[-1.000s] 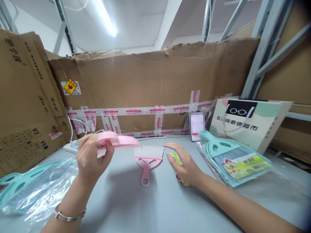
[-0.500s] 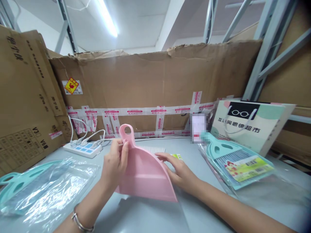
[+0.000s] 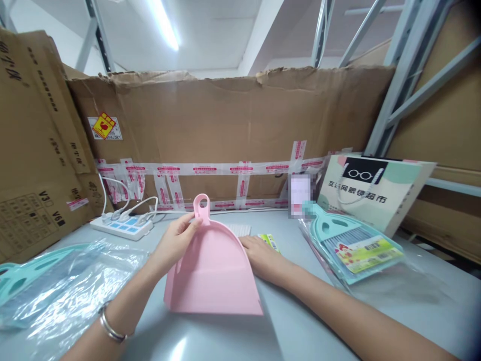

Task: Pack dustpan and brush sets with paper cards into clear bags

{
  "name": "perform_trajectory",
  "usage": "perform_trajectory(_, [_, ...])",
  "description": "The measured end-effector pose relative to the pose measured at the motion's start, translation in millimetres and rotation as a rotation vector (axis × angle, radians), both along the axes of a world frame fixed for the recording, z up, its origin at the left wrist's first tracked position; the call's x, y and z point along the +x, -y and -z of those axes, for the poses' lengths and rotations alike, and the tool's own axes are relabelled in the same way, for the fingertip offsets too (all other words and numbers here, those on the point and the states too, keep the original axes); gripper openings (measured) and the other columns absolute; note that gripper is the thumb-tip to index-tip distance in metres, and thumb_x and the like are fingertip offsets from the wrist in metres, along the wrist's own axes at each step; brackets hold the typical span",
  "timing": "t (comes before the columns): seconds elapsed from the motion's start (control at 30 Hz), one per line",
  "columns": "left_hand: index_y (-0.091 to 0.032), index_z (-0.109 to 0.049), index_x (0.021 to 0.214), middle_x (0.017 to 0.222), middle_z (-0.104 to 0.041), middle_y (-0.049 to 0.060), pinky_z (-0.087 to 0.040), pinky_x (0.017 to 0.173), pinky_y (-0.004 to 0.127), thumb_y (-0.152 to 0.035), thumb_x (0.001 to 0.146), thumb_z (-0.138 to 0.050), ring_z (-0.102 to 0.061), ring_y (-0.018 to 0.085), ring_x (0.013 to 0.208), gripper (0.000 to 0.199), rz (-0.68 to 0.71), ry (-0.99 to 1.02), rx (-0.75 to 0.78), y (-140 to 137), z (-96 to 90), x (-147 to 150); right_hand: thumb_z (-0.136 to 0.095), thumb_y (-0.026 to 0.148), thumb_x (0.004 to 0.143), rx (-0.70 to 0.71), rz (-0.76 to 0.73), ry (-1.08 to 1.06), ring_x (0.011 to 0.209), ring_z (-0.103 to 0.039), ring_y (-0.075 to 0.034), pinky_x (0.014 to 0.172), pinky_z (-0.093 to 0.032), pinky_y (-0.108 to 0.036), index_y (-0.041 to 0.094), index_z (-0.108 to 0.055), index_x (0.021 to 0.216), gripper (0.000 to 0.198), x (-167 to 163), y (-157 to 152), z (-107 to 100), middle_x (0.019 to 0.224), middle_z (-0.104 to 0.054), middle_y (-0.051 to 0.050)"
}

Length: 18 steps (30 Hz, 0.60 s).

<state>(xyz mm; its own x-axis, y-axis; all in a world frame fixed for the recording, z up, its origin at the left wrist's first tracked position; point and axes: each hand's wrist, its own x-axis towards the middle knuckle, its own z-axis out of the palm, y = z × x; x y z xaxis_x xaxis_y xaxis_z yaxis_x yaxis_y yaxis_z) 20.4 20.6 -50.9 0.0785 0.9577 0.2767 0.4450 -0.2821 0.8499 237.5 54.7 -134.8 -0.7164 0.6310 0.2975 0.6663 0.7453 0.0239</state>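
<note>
We hold the pink dustpan (image 3: 218, 273) at the lower centre of the frame, our left hand (image 3: 178, 240) pinching its neck; our right hand (image 3: 265, 258) lies against its right edge, and we cannot tell whether it grips. At far left the carton (image 3: 22, 150) prints "V3" and "V6", the latter's box filled. At right we read "眼镜超市" on the paper bag (image 3: 398, 190); below it, a yellow-green label (image 3: 370, 253) fronts the teal dustpan-and-brush set (image 3: 334, 238).
</note>
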Motion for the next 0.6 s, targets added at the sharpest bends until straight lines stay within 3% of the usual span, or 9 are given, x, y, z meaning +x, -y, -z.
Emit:
perform_trajectory(0.17, [-0.022,-0.062,0.105,0.092,-0.065,0.003,-0.043,0.068,0.022,-0.042,0.076,-0.058,-0.057,0.017,0.083,0.036,0.256,0.349,-0.261,-1,1.4,-2,-0.044,0.019,0.086,0.064,0.001,0.045,0.083,-0.049,-0.019,0.068,-0.032,-0.030,0.018,-0.057,0.097,0.017,6,-4,-7,0.091,-0.059,-0.008])
perform_trajectory(0.3, [-0.020,-0.067,0.091,0.079,-0.066,0.002,-0.042,0.059,0.018,-0.043,0.072,-0.063,-0.056,0.013,0.069,0.030,0.245,0.535,-0.321,-1,2.1,-2,-0.043,0.013,0.084,0.075,0.039,-0.125,0.082,-0.051,-0.018,0.071,-0.033,-0.030,0.018,-0.058,0.091,0.017,19,-9,-20,0.088,-0.061,-0.007])
perform_trajectory(0.43, [-0.016,-0.069,0.082,0.074,-0.066,0.003,-0.040,0.058,0.019,-0.043,0.071,-0.064,-0.055,0.013,0.067,0.029,0.153,0.492,-0.276,-1,2.0,-1,-0.041,0.018,0.085,0.111,0.115,-0.517,0.081,-0.055,-0.019,0.073,-0.038,-0.032,0.018,-0.058,0.088,0.018,46,-13,-37,0.086,-0.063,-0.007])
perform_trajectory(0.6, [-0.013,-0.069,0.086,0.073,-0.066,0.004,-0.040,0.059,0.022,-0.043,0.072,-0.063,-0.056,0.015,0.066,0.033,0.149,0.455,-0.263,-4,8.2,3,-0.049,0.037,0.082,0.105,0.251,-1.224,0.069,-0.055,-0.016,0.067,-0.044,-0.030,0.021,-0.055,0.086,0.017,78,-14,-49,0.073,-0.059,-0.001])
